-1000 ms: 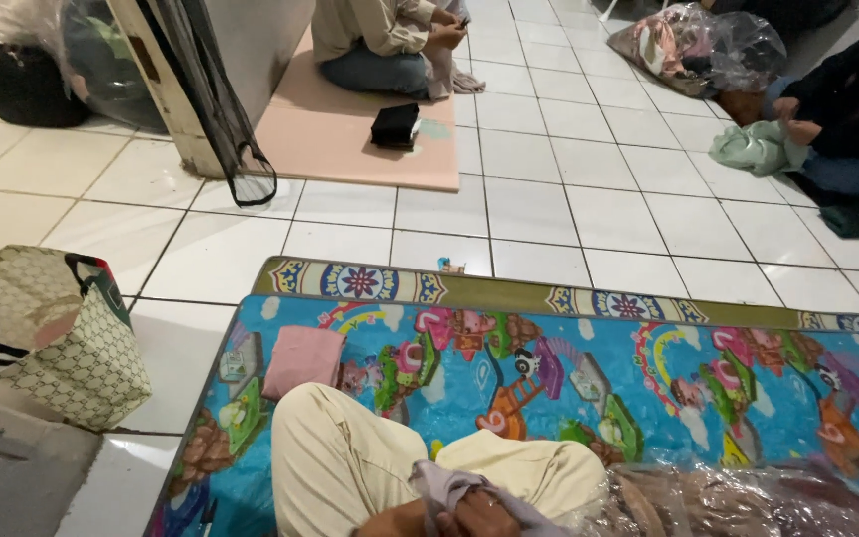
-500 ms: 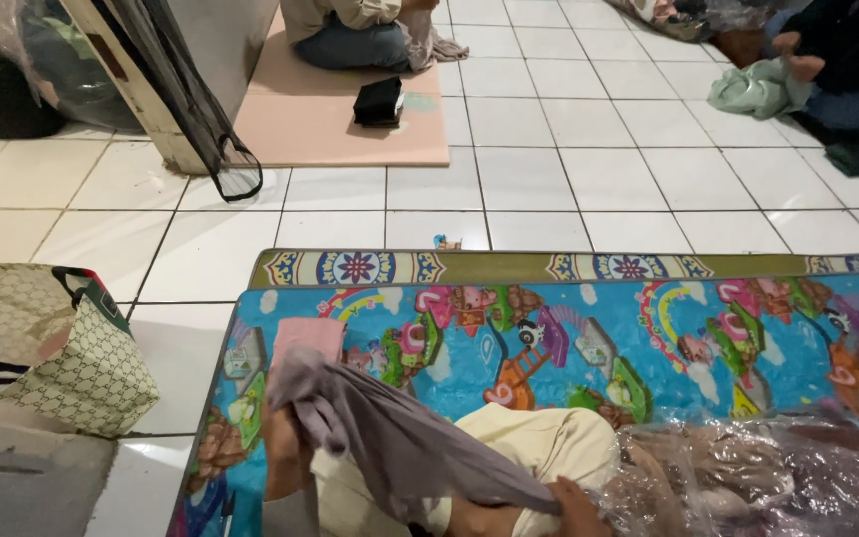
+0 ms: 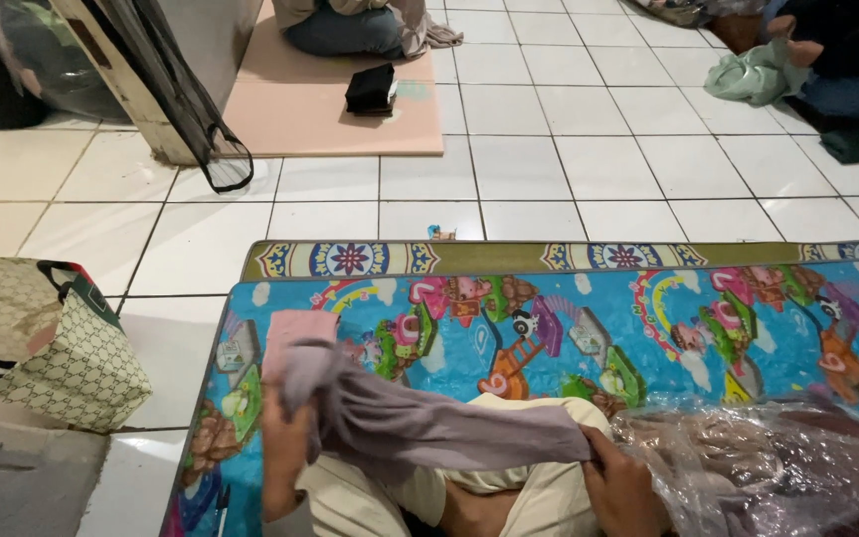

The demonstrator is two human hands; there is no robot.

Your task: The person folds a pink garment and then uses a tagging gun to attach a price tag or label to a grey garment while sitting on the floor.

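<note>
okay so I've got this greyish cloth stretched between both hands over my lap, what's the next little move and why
Probably lower the grey cloth flat onto the play mat ahead. The left hand and right hand hold its ends and it hangs bunched above your knee, beside the folded pink piece.

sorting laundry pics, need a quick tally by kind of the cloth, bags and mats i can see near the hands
Mauve cloth stretched between left hand and right hand: 1
Folded pink cloth: 1
Clear plastic bag: 1
Patterned tote bag: 1
Colourful play mat: 1
Pink floor mat: 1
Total: 6
</note>
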